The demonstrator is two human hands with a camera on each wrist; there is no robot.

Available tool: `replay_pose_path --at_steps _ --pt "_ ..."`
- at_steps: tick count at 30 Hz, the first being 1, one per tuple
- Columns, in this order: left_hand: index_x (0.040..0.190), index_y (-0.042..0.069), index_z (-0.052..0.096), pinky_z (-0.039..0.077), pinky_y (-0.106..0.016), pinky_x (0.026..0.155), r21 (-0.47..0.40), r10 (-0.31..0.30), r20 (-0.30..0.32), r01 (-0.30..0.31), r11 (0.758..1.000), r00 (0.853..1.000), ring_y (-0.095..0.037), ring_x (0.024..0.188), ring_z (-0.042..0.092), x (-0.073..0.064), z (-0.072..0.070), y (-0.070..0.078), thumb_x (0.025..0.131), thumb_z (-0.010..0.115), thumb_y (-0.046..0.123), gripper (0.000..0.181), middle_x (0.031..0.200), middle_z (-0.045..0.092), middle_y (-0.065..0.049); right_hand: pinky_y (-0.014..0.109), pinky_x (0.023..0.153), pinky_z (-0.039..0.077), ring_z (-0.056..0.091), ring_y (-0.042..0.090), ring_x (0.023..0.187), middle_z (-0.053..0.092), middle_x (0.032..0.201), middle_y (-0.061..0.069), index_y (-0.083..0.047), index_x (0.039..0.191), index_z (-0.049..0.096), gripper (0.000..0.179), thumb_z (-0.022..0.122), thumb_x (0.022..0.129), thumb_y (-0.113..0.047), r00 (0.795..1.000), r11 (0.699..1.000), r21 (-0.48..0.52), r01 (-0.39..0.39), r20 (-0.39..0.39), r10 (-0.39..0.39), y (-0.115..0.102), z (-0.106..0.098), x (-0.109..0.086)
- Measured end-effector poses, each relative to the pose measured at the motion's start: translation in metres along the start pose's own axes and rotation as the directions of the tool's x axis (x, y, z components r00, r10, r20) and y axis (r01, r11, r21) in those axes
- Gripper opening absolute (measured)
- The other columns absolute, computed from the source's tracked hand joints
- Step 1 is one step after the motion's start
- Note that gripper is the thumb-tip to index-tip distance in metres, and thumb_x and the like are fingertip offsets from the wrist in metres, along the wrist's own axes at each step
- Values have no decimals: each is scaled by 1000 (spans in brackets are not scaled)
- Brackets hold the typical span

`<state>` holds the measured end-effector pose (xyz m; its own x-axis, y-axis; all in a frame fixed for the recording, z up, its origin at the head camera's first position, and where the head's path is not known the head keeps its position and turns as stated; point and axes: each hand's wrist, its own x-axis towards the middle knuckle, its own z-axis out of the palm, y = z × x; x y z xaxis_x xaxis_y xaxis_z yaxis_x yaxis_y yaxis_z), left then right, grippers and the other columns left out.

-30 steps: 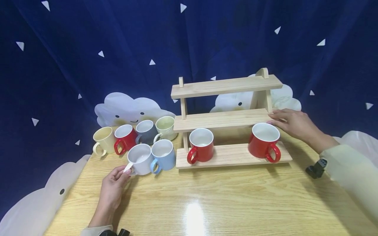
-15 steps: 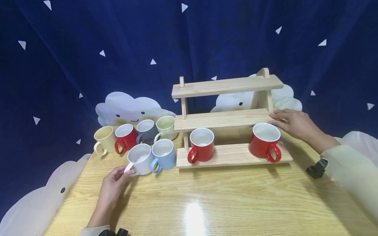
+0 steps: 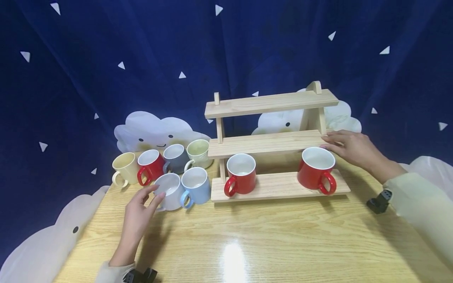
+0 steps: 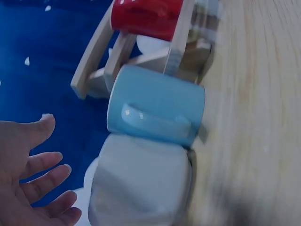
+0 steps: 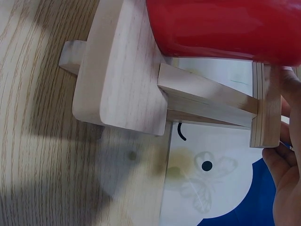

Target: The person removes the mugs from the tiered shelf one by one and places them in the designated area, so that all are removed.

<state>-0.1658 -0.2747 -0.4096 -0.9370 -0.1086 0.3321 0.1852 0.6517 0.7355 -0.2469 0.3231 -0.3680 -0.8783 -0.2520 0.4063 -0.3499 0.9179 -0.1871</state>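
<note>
My left hand (image 3: 139, 212) hovers by the near-left side of a white mug (image 3: 174, 199), thumb and fingers apart. In the left wrist view its fingers (image 4: 49, 181) are spread and clear of that mug. A light blue mug (image 3: 198, 192) stands against the white one. At the right end of a three-tier wooden shelf (image 3: 265, 144), my right hand (image 3: 354, 149) grips the middle board; the right wrist view has its fingertips (image 5: 275, 160) at the board's end. Two red mugs stand on the bottom board, one at the left (image 3: 244, 179), one at the right (image 3: 311, 175).
Behind the white and light blue mugs runs a row: a yellow mug (image 3: 129, 169), a red mug (image 3: 154, 167), a grey-blue mug (image 3: 178, 161) and a pale green mug (image 3: 201, 155). A dark blue curtain (image 3: 159, 47) hangs behind the wooden table (image 3: 283, 239).
My left hand has let go of the white mug's handle and risen slightly, its fingers now over the mug's left side. The right hand and the shelf have stayed put.
</note>
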Motion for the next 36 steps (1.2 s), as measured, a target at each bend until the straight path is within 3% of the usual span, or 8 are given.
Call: replay_pose_path --at_steps 6,10,15,23,28,36 --pt "122 2 64 43 -54 102 11 22 97 -23 1000 995 -41 119 54 5 11 17 88 76 20 40 125 61 -21 66 96 39 53 45 119 61 125 25 -3 120 68 44 72 88 -33 1000 1000 -6 6 0 -6 -1 -1 0" --pt "120 3 66 45 -54 99 -10 113 115 -113 994 987 -38 115 58 5 22 27 85 79 21 42 120 64 -18 66 94 40 54 45 117 62 124 25 -3 119 69 42 73 88 -31 1000 1000 -7 20 -15 -20 0 0 -1" --pt "120 4 66 47 -52 97 -28 210 147 -208 978 967 -34 112 60 6 36 37 83 80 20 42 118 65 -14 66 93 41 55 45 116 62 123 24 -3 118 70 41 74 87 -30 999 1000 -5 27 -25 -27 1 1 -2" --pt "122 10 65 47 -49 97 -13 256 215 -259 966 943 -29 115 59 4 52 50 84 79 25 44 121 65 -7 66 94 40 55 45 116 62 123 24 -3 118 70 40 73 88 -30 999 999 -11 32 -27 -33 2 2 -1" --pt "122 11 66 49 -47 93 32 317 208 -330 943 925 -24 114 60 3 62 58 82 80 32 47 120 66 -3 66 94 41 54 45 117 62 123 24 -3 118 70 41 74 87 -30 999 1000 -5 29 -22 -29 1 1 0" --pt "123 13 66 47 -45 99 97 389 243 -421 902 889 -23 118 57 2 81 72 84 76 43 50 122 65 -3 66 96 39 53 45 119 61 125 24 -4 120 69 43 73 88 -32 1000 1000 -9 8 -3 -8 1 1 0"
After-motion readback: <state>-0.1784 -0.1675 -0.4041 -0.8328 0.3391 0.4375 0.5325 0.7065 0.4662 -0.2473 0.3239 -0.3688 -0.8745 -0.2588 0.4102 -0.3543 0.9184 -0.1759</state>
